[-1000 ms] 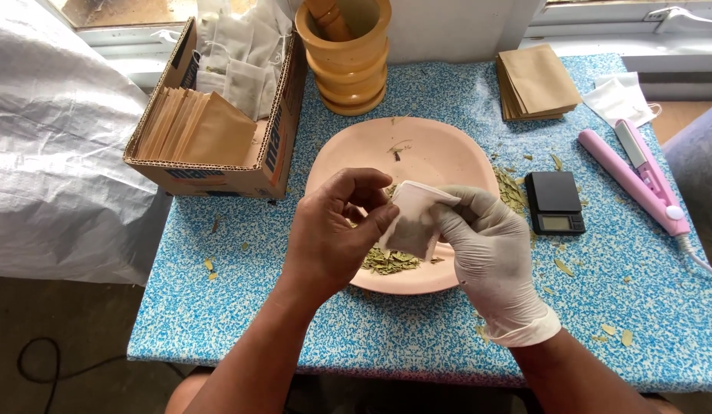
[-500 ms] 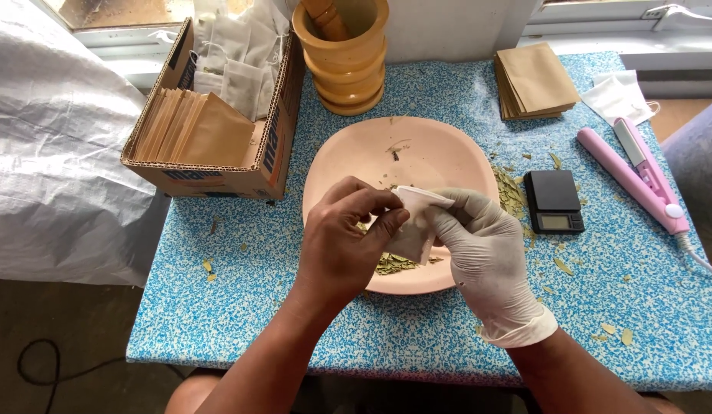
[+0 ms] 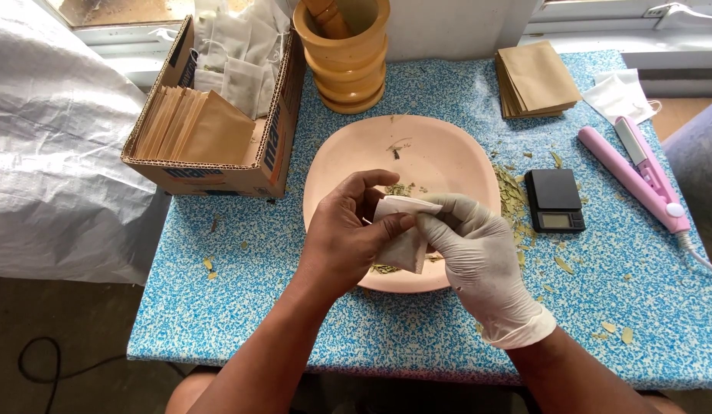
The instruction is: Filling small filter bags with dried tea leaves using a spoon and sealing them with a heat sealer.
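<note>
My bare left hand (image 3: pixel 348 234) and my right hand (image 3: pixel 479 253), which wears a white glove, both pinch a small white filter bag (image 3: pixel 402 230) over a pink plate (image 3: pixel 440 157). The left thumb and fingers hold the bag's top left edge; the gloved fingers hold its right side. Dried green leaf pieces (image 3: pixel 400 188) lie on the plate, partly hidden under the hands and the bag.
A cardboard box (image 3: pixel 272 146) of brown envelopes and white bags sits back left. A wooden mortar with pestle (image 3: pixel 348 54) stands behind the plate. Brown envelopes (image 3: pixel 536 80), a small black scale (image 3: pixel 554 201), a pink heat sealer (image 3: pixel 639 180) and scattered leaves lie at right on the blue speckled table (image 3: pixel 241 307).
Both hands have shifted slightly left and toward me with the bag. The left fingers have closed further over the bag's top edge.
</note>
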